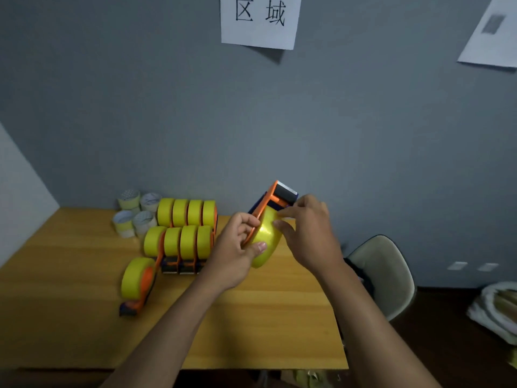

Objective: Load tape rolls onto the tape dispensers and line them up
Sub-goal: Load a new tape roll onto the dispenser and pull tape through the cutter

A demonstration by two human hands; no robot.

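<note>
Both hands [237, 247] hold orange dispenser [268, 204], yellow roll [265, 242] loaded.

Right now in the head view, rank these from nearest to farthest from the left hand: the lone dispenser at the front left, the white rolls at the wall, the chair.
1. Lone dispenser, lying left of the left hand on the table.
2. White rolls, far left by the wall.
3. Chair, off the table's right side.

Yellow tape roll [264, 242] seated on tilted orange dispenser [268, 204].
</note>
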